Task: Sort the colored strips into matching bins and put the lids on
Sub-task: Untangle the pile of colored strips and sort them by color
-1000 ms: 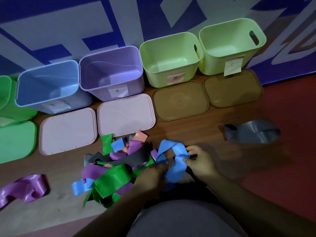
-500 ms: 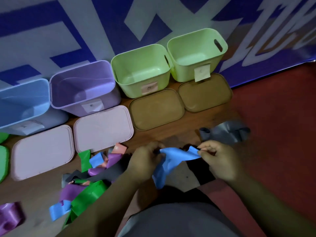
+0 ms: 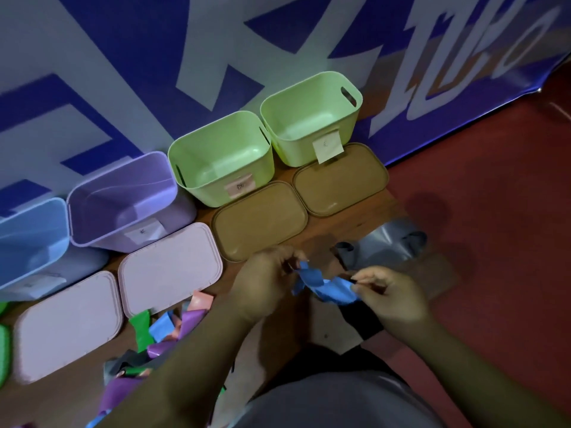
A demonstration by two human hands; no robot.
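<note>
While the blue bin [image 3: 27,242] sits cut off at the frame's left edge, its inside mostly unseen, the mixed pile [image 3: 160,335] lies lower left, half hidden under the forearm. Left hand [image 3: 265,282]: grip closed, pinching one end of the blue strip [image 3: 324,285]. A second ago that strip looped at the pile; now it hangs clear between both hands. Right hand [image 3: 389,295]: fingertip grip on the other end. Judgement: strip singled out, ready for the blue bin. Bin labels unreadable; grey strip [image 3: 392,242] partly shadowed.
</note>
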